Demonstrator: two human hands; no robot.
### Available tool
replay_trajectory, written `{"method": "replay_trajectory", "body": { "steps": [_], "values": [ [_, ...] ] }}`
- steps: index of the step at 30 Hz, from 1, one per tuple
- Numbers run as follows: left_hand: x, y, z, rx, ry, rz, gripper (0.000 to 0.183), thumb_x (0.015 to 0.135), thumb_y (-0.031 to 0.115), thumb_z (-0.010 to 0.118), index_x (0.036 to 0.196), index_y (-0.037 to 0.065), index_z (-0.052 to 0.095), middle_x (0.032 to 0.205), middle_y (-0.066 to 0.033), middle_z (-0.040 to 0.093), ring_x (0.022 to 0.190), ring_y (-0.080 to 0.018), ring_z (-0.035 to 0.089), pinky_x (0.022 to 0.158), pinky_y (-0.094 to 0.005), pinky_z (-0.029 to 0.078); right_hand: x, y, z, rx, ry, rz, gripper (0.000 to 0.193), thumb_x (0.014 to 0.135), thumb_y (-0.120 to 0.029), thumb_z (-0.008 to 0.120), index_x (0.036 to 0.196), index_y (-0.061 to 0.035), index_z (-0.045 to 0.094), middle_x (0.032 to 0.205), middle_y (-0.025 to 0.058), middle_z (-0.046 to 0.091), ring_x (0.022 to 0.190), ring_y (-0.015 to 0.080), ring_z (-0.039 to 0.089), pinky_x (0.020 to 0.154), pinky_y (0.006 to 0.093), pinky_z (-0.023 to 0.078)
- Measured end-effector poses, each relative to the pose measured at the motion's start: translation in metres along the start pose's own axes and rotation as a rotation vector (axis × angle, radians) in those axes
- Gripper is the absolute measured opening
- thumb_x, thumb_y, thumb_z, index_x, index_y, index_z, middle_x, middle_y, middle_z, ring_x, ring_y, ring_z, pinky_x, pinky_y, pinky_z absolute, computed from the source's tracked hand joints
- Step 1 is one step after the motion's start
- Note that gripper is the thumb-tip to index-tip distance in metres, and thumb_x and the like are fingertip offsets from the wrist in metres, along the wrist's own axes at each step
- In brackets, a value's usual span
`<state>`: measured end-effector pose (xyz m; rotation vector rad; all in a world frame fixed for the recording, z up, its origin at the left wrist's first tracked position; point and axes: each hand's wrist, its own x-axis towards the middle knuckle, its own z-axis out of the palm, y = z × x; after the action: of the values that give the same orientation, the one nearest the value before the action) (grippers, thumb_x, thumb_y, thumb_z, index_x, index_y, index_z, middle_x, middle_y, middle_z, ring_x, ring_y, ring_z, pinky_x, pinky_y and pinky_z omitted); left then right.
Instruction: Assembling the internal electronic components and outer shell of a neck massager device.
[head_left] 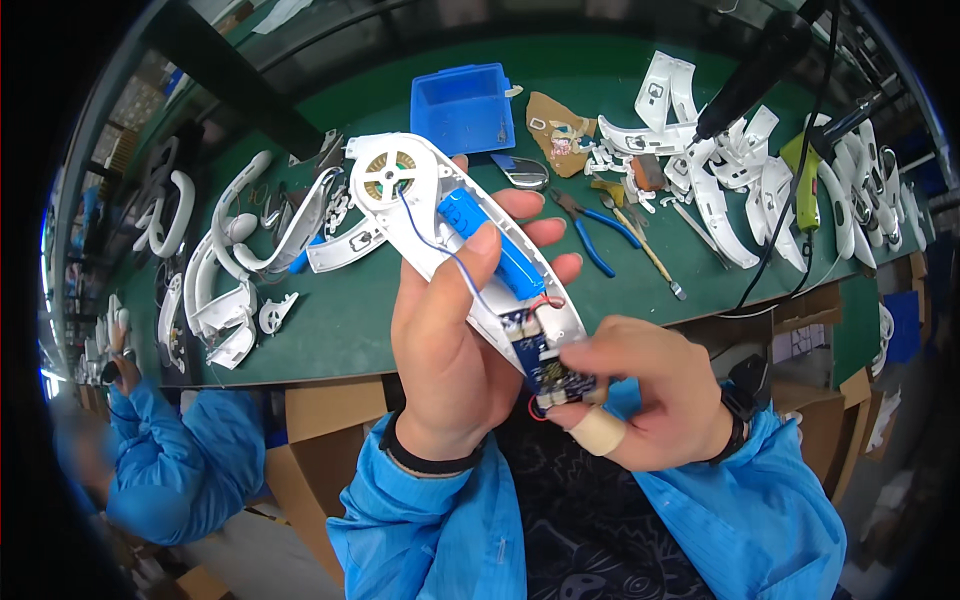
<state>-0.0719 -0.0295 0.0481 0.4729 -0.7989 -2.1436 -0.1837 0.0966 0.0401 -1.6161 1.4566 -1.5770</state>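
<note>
My left hand is wrapped around a white curved plastic housing, its inner side facing up. A round motor coil sits in the housing's wide end. A blue cylindrical battery lies along the housing, with my left thumb beside it. A thin blue wire runs from the coil toward a dark circuit board at the narrow end. My right hand pinches that board between thumb and fingers; a tan bandage wraps one digit. Red wires show near the board.
Behind the housing stands a blue bin on the green bench. Blue-handled pliers, a brush and a green electric screwdriver lie or hang right. White plastic parts pile up on both sides. A co-worker sits left.
</note>
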Motion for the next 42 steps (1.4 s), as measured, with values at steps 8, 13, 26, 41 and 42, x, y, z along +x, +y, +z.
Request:
{"method": "replay_trajectory", "body": {
  "steps": [8,13,26,41,42],
  "values": [
    [0.004,-0.002,-0.009,0.065,-0.164,-0.021,0.092,0.079,-0.002,0.073,0.156,0.004,0.024,0.141,-0.0194,0.052,0.117,-0.0271,0.064,0.099,-0.0399,0.058,0.002,-0.004,-0.017,0.632,-0.118,0.34,0.051,0.091,0.008,0.063,0.138,0.0,0.045,0.113,0.0096,0.065,0.091,0.0068,0.06,0.077,0.0228,0.048],
    [0.0,-0.005,-0.007,0.207,-0.165,0.075,0.079,0.074,-0.008,0.075,0.142,0.001,0.035,0.137,-0.0203,0.054,0.114,-0.0259,0.066,0.094,-0.0387,0.06,0.003,0.002,-0.019,0.743,-0.024,0.298,0.054,0.091,0.007,0.064,0.139,0.0009,0.04,0.116,0.0126,0.062,0.094,0.01,0.061,0.081,0.0242,0.048],
    [-0.004,-0.013,-0.005,0.453,-0.096,0.2,0.068,0.085,-0.003,0.075,0.139,0.004,0.034,0.116,-0.0147,0.063,0.103,-0.0209,0.067,0.085,-0.0336,0.058,0.001,0.006,-0.022,0.541,-0.111,0.188,0.051,0.089,0.009,0.066,0.136,0.0021,0.046,0.115,0.0139,0.067,0.076,0.0054,0.057,0.066,0.0199,0.043],
    [0.0,-0.022,-0.015,0.059,-0.241,0.091,0.066,0.082,0.0,0.077,0.138,0.004,0.043,0.13,-0.0153,0.056,0.108,-0.0223,0.062,0.09,-0.0349,0.057,-0.004,0.001,-0.015,0.646,-0.021,0.419,0.053,0.09,0.007,0.066,0.138,0.002,0.044,0.098,0.0096,0.066,0.083,0.0075,0.063,0.07,0.02,0.048],
    [0.0,-0.024,-0.015,0.062,-0.245,0.085,0.066,0.082,0.0,0.077,0.138,0.004,0.043,0.13,-0.0153,0.056,0.108,-0.0223,0.062,0.09,-0.0349,0.057,-0.002,-0.002,-0.013,0.674,-0.002,0.437,0.052,0.09,0.007,0.066,0.138,0.0017,0.044,0.097,0.0091,0.066,0.083,0.0073,0.063,0.07,0.0201,0.048]
  ]
}}
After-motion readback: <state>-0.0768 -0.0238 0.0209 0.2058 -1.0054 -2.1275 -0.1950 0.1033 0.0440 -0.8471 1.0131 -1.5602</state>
